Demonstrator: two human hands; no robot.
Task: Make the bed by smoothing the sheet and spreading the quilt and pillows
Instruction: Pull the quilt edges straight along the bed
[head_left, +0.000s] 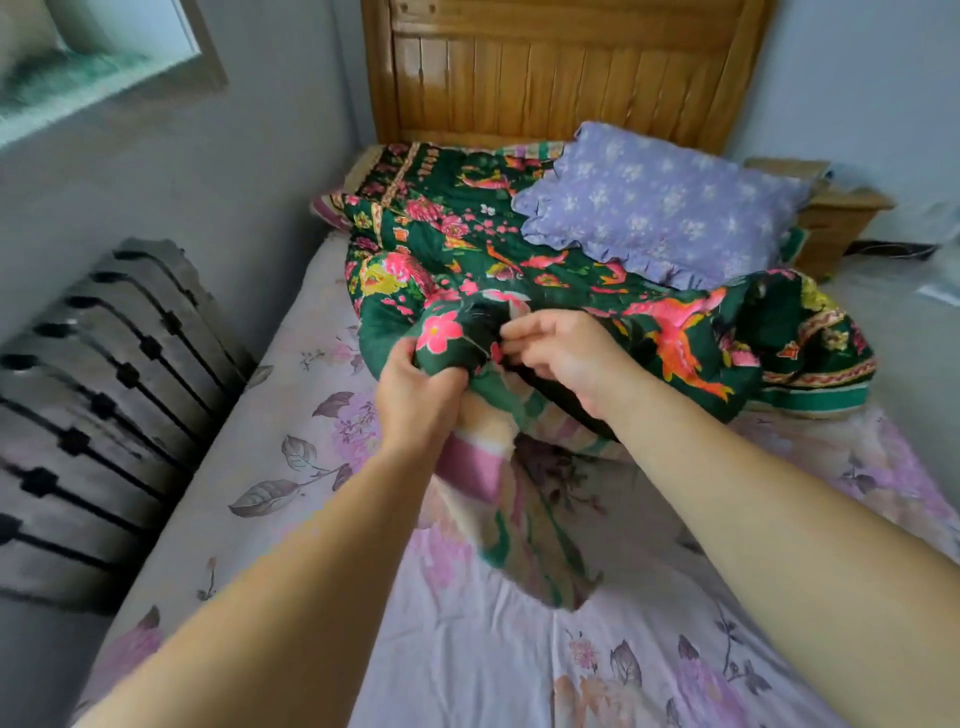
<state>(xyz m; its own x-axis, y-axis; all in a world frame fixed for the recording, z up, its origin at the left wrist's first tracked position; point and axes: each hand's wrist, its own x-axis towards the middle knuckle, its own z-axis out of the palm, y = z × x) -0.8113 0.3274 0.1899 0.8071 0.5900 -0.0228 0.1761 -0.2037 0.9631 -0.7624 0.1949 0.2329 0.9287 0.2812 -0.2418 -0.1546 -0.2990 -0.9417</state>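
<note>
Fingers (415, 358) of the left hand (418, 400) are curled tight into a bunched fold of the green flowered quilt (545, 270), gripping it near the middle of the bed. Far to the left, a grey radiator (98, 405) stands against the wall beside the mattress, with a window recess (78, 67) above it. Below the left hand a corner of the quilt hangs down, showing its striped pink, cream and green underside, and lies on the pale floral sheet (467, 649) that covers the near half of the bed. Just right of the left hand, the right hand (561, 358) pinches the same fold, its fingertips drawn together on the fabric and its other fingers bent. Most of the quilt lies crumpled in a heap across the far half of the bed, up to the wooden headboard (561, 73). A lilac flowered pillow (660, 208) with a frilled edge rests on top of the heap, toward the right. Beyond it, at the bed's right side, stands a wooden bedside cabinet (836, 218).
</note>
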